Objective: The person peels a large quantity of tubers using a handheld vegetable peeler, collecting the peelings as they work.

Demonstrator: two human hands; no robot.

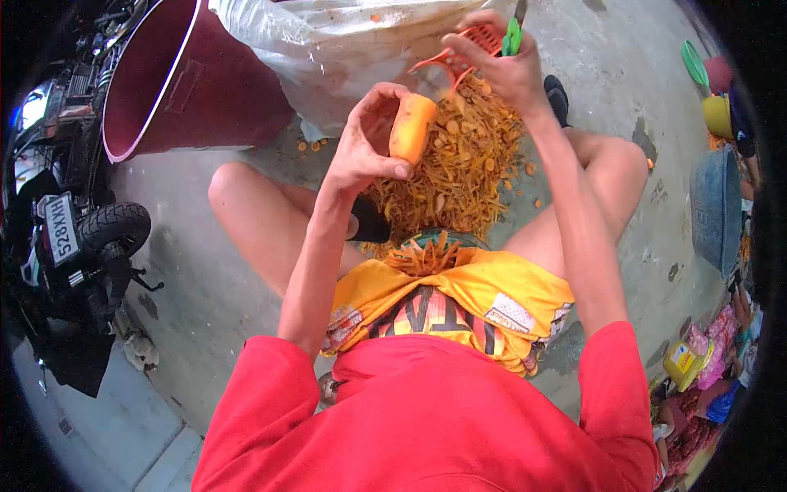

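**Peeled carrot in one hand, peeler in the other**

Red sleeves and yellow shorts [459, 307] fill the near edge of the view, with bare knees spread over a concrete floor [188, 271]. Between the legs lies a heap of orange peelings [463, 176]. Above it the left hand [365, 143] is curled around a stubby carrot piece [411, 127], thumb on its lower end and fingers arched over the top, so the flank is left bare. The right hand [504, 66] is closed on an orange peeler [467, 49] with a green part at the grip, held just beyond the carrot.

The carrot looks stiff and light, and its freshly peeled skin is probably damp and slick; pinching it end to end, as here, seems the surest hold. A maroon bin [176, 78] and a white sack [344, 41] stand beyond the peelings.
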